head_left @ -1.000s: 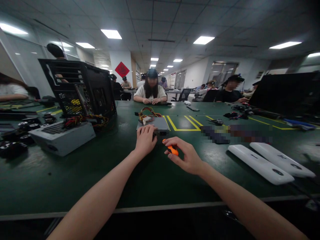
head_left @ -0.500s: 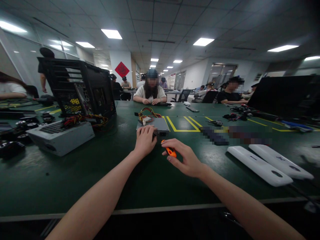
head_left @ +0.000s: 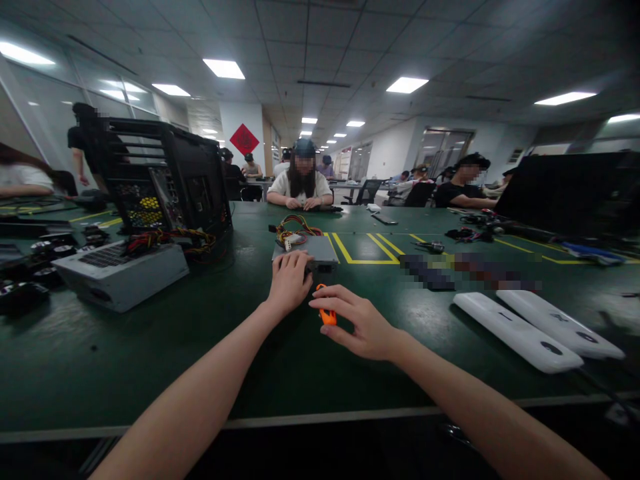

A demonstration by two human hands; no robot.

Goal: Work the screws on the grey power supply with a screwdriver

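Observation:
My left hand (head_left: 289,283) lies over the near left part of a grey power supply unit (head_left: 323,250), fingers curled on its top and edge. A bundle of coloured cables (head_left: 300,225) with a white connector rises behind that unit, and a black socket (head_left: 326,268) shows on its near face. In my right hand (head_left: 357,323) is a small orange tool with dark parts (head_left: 327,317), held between thumb and fingers just in front of the unit. Its tip is hidden, so I cannot tell its exact kind.
To the left stand a black computer case (head_left: 170,180) and another power supply (head_left: 123,277). Two white devices (head_left: 517,331) lie at the right, near a black screen (head_left: 570,197). A person (head_left: 300,180) sits across the green table (head_left: 270,373).
My right hand has moved left with the orange tool, which is turned more upright. My left hand stays on the power supply unit.

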